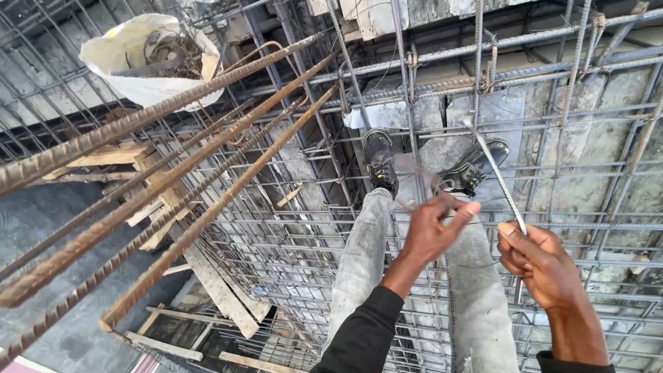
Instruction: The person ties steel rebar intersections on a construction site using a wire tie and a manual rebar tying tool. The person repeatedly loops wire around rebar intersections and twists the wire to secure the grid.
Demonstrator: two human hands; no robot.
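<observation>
I look down past my grey trousers and black boots (381,164) standing on a steel rebar mesh (594,138). My left hand (434,226) is blurred, with its fingers pinching a thin strand of tie wire. Just to its right, my right hand (540,257) is closed around the handle of a slim metal hook tool (503,181) that points up and away from me. Both hands hover close together above the mesh in front of my right leg.
Several long rusty rebar rods (173,179) slant from the left toward the top centre. A white sack (141,59) holding wire coils rests on the mesh at the top left. Wooden planks (214,283) and formwork lie below on the left.
</observation>
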